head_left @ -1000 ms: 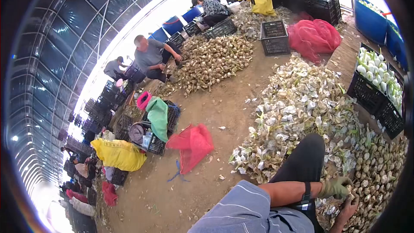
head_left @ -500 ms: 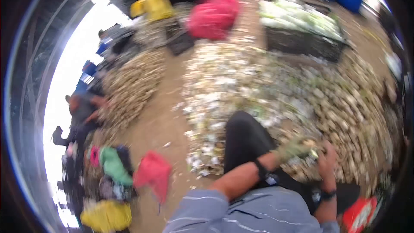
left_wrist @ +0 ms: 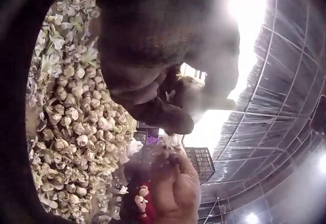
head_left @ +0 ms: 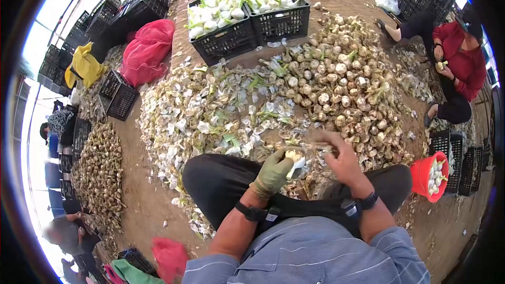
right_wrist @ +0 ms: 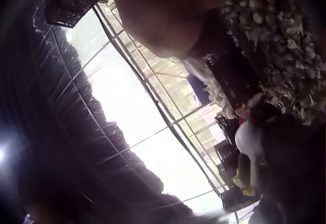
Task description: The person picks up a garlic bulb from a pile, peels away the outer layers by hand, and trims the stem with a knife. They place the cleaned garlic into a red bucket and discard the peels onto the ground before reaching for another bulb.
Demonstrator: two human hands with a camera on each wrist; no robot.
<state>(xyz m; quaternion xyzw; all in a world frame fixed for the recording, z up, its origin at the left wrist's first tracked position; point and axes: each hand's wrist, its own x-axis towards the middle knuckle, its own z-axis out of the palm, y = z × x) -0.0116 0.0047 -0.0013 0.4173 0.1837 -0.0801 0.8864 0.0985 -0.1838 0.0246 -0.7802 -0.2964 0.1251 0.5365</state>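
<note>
My left hand [head_left: 272,172], in a greenish work glove, grips a partly peeled garlic bulb [head_left: 295,156] above my lap. The bulb shows a tan top and a white lower side. To the right of it, my bare right hand [head_left: 344,164] is held apart from the bulb, its fingers extended toward the left and blurred. In the left wrist view the gloved hand [left_wrist: 153,81] is dark, and the bare hand [left_wrist: 175,191] shows below it. Beyond both hands lies a heap of unpeeled garlic bulbs [head_left: 342,87].
Loose garlic skins [head_left: 194,110] cover the ground at front left. Two black crates [head_left: 226,42] of white garlic stand behind them. At right are a red bucket [head_left: 419,176] with garlic and a seated person in red [head_left: 465,58]. A pink net bag [head_left: 147,52] lies far left.
The head view has swung right, bringing the crates and garlic heap to the middle. Earlier the hands were together at the bulb; now the right hand is apart from it.
</note>
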